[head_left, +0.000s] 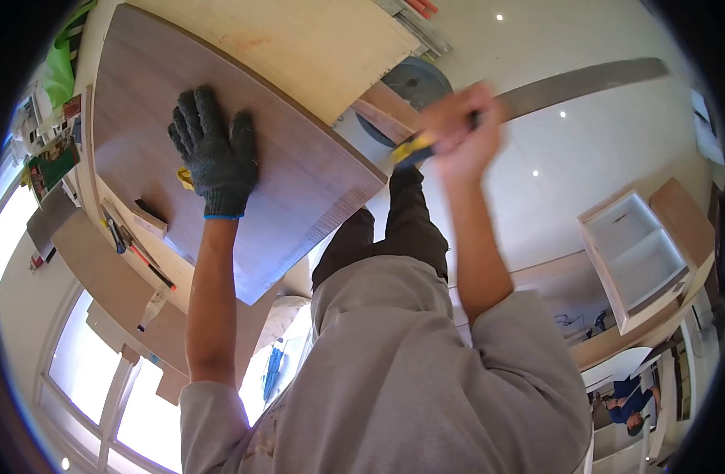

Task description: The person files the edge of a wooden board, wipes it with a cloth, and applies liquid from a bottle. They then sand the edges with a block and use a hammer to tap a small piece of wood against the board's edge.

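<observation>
My left hand (215, 154), in a dark grey knit glove with a blue cuff, lies flat on a brown wood-grain panel (291, 170) with its fingers spread. A small yellow piece (186, 178) shows beside the glove, near the wrist. Off the panel's near right corner, my bare right hand (463, 130) is closed around a yellow-and-black tool (414, 148), blurred by motion; I cannot tell its exact kind. A long grey-brown strip (587, 84) runs out to the right from behind that hand.
A pale wooden board (291, 47) lies beyond the panel. Below it are a round grey object (416, 83) and a wood piece (386, 114). Hand tools (133, 245) lie along the left bench side. An open white drawer box (635, 249) stands right; another person (632, 404) is far off.
</observation>
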Demonstrator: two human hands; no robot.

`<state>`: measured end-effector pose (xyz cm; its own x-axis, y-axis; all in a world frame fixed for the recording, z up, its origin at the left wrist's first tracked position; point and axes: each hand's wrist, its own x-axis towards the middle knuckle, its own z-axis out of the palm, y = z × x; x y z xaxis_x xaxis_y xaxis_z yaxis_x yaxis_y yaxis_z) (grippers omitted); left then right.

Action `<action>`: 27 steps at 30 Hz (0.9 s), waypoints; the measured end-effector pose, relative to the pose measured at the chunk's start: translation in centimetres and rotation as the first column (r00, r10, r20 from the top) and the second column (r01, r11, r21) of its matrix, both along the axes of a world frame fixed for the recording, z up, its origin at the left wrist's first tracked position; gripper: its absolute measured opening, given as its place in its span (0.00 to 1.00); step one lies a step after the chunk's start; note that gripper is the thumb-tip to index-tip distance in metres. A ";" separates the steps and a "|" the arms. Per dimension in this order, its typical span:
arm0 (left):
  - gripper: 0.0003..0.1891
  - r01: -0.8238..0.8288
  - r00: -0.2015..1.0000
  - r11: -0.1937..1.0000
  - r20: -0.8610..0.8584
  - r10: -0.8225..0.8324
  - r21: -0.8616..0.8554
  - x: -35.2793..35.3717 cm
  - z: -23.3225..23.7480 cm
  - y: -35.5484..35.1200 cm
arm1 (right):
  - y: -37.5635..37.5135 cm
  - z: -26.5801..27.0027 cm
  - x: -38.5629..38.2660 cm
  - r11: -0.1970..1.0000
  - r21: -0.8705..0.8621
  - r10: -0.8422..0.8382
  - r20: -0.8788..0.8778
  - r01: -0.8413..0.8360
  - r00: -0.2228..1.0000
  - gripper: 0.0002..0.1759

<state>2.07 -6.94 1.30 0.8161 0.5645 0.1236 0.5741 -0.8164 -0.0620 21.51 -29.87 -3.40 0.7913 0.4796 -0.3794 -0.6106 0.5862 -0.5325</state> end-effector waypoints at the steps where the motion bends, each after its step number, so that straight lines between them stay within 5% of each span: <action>1: 0.33 -0.007 1.000 1.000 0.005 0.007 0.002 0.0 -0.1 0.0 | 0.3 0.1 -1.7 0.998 -0.032 0.045 -0.144 -0.050 0.989 0.20; 2: 0.33 -0.013 1.000 1.000 0.007 0.012 0.005 -0.1 -0.1 -0.1 | 0.3 0.2 -2.5 0.993 -0.055 0.084 -0.290 -0.104 0.953 0.20; 8: 0.34 -0.025 1.000 1.000 0.002 0.025 0.008 -0.5 -0.2 -0.1 | -2.2 -0.1 3.1 0.997 0.060 -0.031 -0.234 0.047 0.972 0.21; 10: 0.34 -0.029 1.000 1.000 0.006 0.029 0.009 -0.1 -0.3 0.1 | -1.7 -0.8 -2.4 0.997 0.056 0.045 -0.005 -0.045 0.999 0.20; 11: 0.34 -0.034 0.999 0.999 -0.001 0.034 0.006 -0.2 -0.4 0.2 | -1.2 -0.1 -3.8 1.000 0.014 0.017 -0.280 -0.013 0.960 0.19; 14: 0.34 -0.033 0.999 0.999 -0.015 0.033 0.030 -0.7 -0.2 0.0 | -1.1 -1.1 -2.7 0.998 -0.053 -0.050 -0.297 0.035 0.954 0.20; 18: 0.34 -0.031 0.998 0.999 0.062 0.031 0.008 -0.4 -0.1 0.1 | -4.9 0.6 1.8 0.992 -0.089 0.068 -0.197 -0.086 0.978 0.19; 21: 0.36 -0.092 0.986 0.986 0.128 0.110 -0.136 -0.1 2.2 0.0 | -3.5 6.5 0.2 0.911 -0.362 0.231 0.046 -0.199 0.972 0.17; 23: 0.37 -0.115 0.976 0.984 0.169 0.137 -0.134 -0.6 2.2 0.4 | -0.6 9.9 -3.2 0.780 -0.604 0.376 0.242 -0.164 0.894 0.20; 27: 0.36 -0.119 0.917 0.988 0.371 0.148 -0.101 -0.8 0.9 -0.6 | 5.6 12.6 -9.1 0.655 -0.700 0.680 0.379 -0.286 0.627 0.18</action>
